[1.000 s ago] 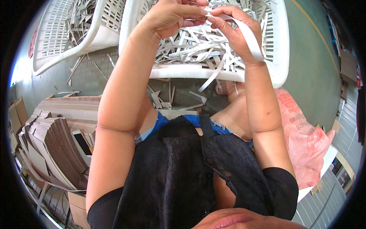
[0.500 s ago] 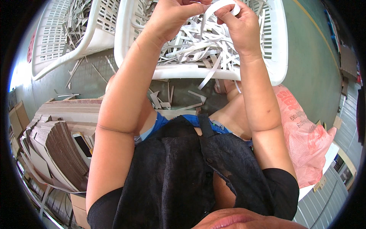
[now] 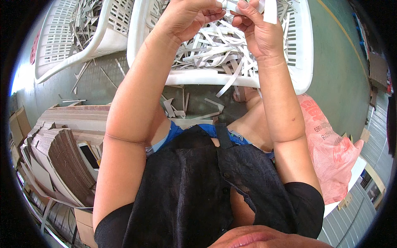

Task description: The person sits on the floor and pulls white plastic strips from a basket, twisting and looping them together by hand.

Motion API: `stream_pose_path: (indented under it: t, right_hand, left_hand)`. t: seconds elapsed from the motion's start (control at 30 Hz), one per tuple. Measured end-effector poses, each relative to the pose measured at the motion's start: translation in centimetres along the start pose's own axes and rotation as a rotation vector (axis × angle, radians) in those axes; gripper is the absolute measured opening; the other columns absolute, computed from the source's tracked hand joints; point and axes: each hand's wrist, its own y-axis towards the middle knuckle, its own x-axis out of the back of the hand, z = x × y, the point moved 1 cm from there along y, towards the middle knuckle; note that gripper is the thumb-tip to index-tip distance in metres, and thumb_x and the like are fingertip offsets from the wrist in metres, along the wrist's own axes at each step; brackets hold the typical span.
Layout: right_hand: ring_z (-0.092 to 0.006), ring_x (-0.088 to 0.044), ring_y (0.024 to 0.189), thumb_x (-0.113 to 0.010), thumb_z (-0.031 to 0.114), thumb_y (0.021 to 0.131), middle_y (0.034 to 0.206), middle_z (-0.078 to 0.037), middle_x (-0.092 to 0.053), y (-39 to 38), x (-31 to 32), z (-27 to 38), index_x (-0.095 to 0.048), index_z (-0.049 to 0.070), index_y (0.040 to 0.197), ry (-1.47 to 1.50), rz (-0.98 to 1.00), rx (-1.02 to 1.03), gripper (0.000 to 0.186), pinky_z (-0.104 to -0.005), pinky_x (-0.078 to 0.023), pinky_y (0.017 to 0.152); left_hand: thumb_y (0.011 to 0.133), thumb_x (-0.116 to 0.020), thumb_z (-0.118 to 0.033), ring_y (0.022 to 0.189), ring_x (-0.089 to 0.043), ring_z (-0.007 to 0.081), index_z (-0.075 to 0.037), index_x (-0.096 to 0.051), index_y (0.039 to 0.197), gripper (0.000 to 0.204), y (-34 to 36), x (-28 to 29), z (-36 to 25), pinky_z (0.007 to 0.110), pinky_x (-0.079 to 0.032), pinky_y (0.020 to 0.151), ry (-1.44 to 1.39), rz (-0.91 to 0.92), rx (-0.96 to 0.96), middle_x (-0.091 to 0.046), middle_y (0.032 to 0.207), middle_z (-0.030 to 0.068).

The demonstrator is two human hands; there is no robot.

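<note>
A white paper-like strip [image 3: 270,12] runs between my two hands at the top edge, above a white slatted plastic basket [image 3: 304,62]. My left hand [image 3: 186,18] pinches one part of it between thumb and fingers, the other fingers curled. Thumb and fingers of my right hand [image 3: 264,37] are closed on it too, and a broad loop of the strip stands up beside them. Part of the strip is cut off by the picture's upper edge. Beneath both hands, a tangled heap of white and greyish strips [image 3: 206,53] fills the basket, several hanging over its near rim.
At the far left stands a second white basket [image 3: 93,51] holding grey strips. Stacked cardboard sheets [image 3: 68,161] and a phone [image 3: 88,156] lie left of me. A pink woven sack [image 3: 326,153] sits at my right. Loose scraps [image 3: 168,106] litter the floor near my legs.
The strip's loop has shifted from between my hands to the right, over my right hand's fingers. My right hand has turned, and both hands keep hold of the strip.
</note>
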Motion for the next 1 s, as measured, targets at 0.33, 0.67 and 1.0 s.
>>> stream_pose_path:
  t: [0.33, 0.67, 1.0]
  right_hand:
    - [-0.0153, -0.069, 0.083, -0.076, -0.003, 0.084, 0.094, -0.007, -0.071, -2.0, -1.8, 1.7, -0.063, 0.004, 0.119, -0.02, 0.419, 0.115, 0.038, -0.0284, -0.057, 0.077]
    - [-0.018, -0.065, 0.09, -0.082, 0.001, 0.082, 0.1, -0.007, -0.065, -1.0, -1.8, 1.4, -0.074, 0.006, 0.095, -0.743, 0.425, 0.73, 0.016, -0.0289, -0.052, 0.079]
    - [-0.0061, -0.059, 0.074, -0.081, 0.007, 0.089, 0.081, 0.002, -0.066, -1.3, -1.1, 1.4, -0.068, 0.006, 0.092, -0.632, 0.091, 0.313, 0.013, -0.0221, -0.049, 0.067]
  left_hand:
    - [0.09, -0.064, 0.003, 0.081, -0.068, 0.0179, -0.008, -0.065, 0.101, 0.016, -0.6, 1.1, -1.3, 0.037, -0.058, 0.078, -0.038, -0.14, -0.002, -0.068, 0.089, 0.006]
    - [0.086, -0.066, 0.003, 0.081, -0.069, 0.017, -0.006, -0.065, 0.105, 0.021, -0.9, 1.8, -1.5, 0.032, -0.057, 0.074, 0.074, 0.028, 0.212, -0.068, 0.092, 0.0063]
    - [0.084, -0.075, 0.005, 0.086, -0.068, 0.0111, -0.001, -0.064, 0.109, 0.028, -0.3, -0.1, -0.3, 0.022, -0.055, 0.077, 0.347, 0.048, -0.048, -0.068, 0.098, 0.0044]
